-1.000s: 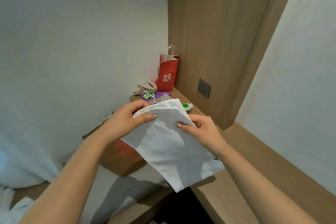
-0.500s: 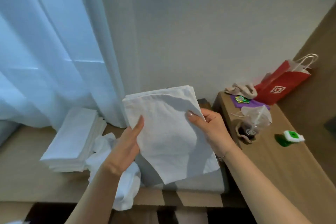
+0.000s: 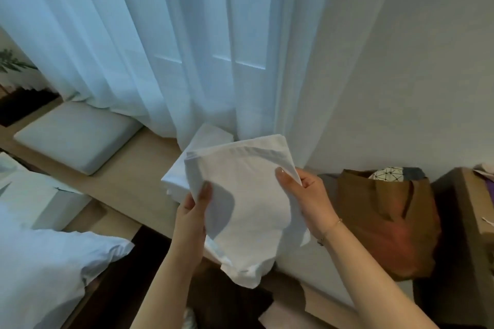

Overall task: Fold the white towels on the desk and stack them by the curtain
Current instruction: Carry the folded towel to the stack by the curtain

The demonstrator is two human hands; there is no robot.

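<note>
- Left hand (image 3: 193, 211) and right hand (image 3: 307, 199) each pinch a side edge of the folded white towel (image 3: 246, 195), held in the air.
- Towel stack (image 3: 187, 163) sits just behind it on the desk (image 3: 133, 168), against the curtain (image 3: 160, 35).
- Grey cushion (image 3: 77, 136) to the left, brown bag (image 3: 387, 216) to the right.

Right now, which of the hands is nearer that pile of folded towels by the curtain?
The left hand, just in front of the towel stack. The right hand is further right, across the folded towel both hold.
</note>
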